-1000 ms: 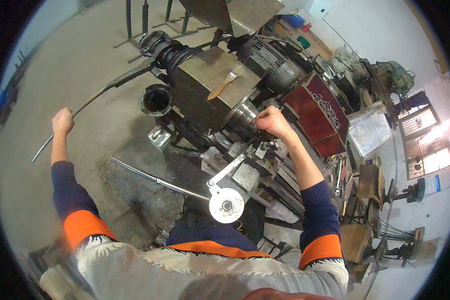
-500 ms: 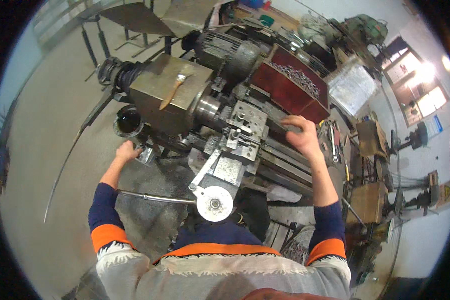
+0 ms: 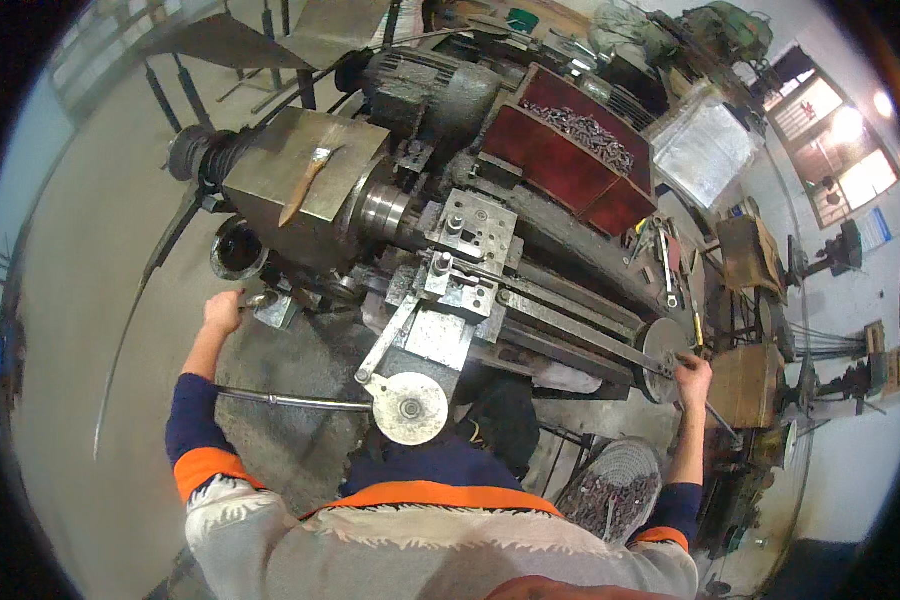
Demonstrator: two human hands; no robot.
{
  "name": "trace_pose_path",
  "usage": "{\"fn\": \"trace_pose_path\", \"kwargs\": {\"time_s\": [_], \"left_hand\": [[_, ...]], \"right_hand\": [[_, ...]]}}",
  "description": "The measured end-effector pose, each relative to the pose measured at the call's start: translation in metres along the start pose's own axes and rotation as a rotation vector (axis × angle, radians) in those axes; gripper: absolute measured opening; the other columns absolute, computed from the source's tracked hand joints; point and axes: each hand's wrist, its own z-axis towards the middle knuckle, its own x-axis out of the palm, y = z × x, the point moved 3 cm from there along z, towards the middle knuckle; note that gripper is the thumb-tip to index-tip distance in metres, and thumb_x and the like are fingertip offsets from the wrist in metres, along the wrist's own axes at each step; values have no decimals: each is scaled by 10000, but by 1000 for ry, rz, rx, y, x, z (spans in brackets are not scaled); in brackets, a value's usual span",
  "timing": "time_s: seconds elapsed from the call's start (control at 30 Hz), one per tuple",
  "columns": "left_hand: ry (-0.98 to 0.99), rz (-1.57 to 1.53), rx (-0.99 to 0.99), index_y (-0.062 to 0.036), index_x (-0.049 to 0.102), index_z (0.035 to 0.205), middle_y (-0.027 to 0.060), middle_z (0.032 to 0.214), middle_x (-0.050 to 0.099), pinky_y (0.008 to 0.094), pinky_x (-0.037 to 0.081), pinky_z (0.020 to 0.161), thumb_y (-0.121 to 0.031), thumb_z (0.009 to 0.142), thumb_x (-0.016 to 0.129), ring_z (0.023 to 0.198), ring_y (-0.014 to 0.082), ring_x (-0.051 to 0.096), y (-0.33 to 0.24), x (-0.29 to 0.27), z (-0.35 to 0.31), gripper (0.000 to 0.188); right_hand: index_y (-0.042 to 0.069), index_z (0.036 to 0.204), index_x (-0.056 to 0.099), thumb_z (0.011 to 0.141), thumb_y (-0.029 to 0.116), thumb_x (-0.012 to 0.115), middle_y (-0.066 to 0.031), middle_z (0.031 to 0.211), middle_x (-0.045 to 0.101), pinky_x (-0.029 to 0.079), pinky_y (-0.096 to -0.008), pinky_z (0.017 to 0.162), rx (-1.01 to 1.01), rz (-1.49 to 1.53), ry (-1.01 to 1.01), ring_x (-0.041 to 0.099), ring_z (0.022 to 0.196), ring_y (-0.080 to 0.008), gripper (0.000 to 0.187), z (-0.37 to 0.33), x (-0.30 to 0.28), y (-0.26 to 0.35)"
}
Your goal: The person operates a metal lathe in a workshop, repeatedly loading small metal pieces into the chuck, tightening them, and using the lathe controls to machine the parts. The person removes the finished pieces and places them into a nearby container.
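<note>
In front of me stands a lathe with a box-shaped headstock (image 3: 288, 178), a bright steel spindle (image 3: 385, 212) and a tool slide (image 3: 460, 282) bearing a lever and a pale disc (image 3: 410, 408). My left hand (image 3: 223, 312) is closed beside a small metal box (image 3: 276, 311) with a knob, below the headstock; whether its fingers touch the knob is unclear. At the bed's right end my right hand (image 3: 693, 380) pinches close to the middle of a dark round wheel (image 3: 658, 362). A long flat bar (image 3: 580, 328) runs from the slide to this wheel; what the fingertips hold is hidden.
Behind the bed sits a red bin (image 3: 550, 165) of small metal parts. A wooden-handled brush (image 3: 305, 187) lies on the headstock, wrenches (image 3: 667, 265) beyond the bed. A long rod (image 3: 135, 320) curves down at left. A round container of metal bits (image 3: 610, 492) stands near my right elbow.
My right hand has moved right and toward me, from above the bed to the wheel, its fingers closing. My left hand has drawn slightly back from the knob. The view has shifted slightly.
</note>
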Motion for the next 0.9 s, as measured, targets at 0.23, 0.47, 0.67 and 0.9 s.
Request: {"fn": "trace_pose_path", "kwargs": {"time_s": [0.23, 0.47, 0.67, 0.9], "left_hand": [[-69, -629, -326, 5, 622, 1045, 146, 788, 670, 342, 509, 606, -186, 772, 664, 683, 226, 653, 59, -30, -108, 335], [-136, -988, -529, 21, 636, 978, 97, 626, 652, 290, 475, 489, -188, 832, 625, 521, 160, 617, 22, -31, -141, 255], [-187, -584, -601, -51, 691, 944, 120, 669, 667, 346, 504, 664, -302, 796, 610, 656, 239, 666, 18, -34, -154, 302], [-344, -617, -676, -51, 691, 970, 135, 698, 662, 335, 498, 667, -294, 790, 621, 639, 238, 648, 32, -24, -186, 310]], "right_hand": [[94, 1172, 586, 670, 167, 636, -178, 1044, 638, 481, -400, 838, 265, -644, 132, 603, 987, -334, 509, -11, -38, -173], [71, 1125, 579, 697, 157, 563, -211, 1061, 617, 466, -425, 861, 302, -789, 251, 581, 1001, -359, 437, -3, -22, -216], [52, 1058, 599, 703, 197, 581, -218, 1046, 620, 471, -426, 841, 479, -726, 277, 586, 993, -366, 384, -43, -17, -230], [58, 1012, 615, 669, 267, 631, -195, 973, 642, 483, -453, 804, 541, -693, 106, 606, 947, -372, 403, -123, -13, -154]]}}
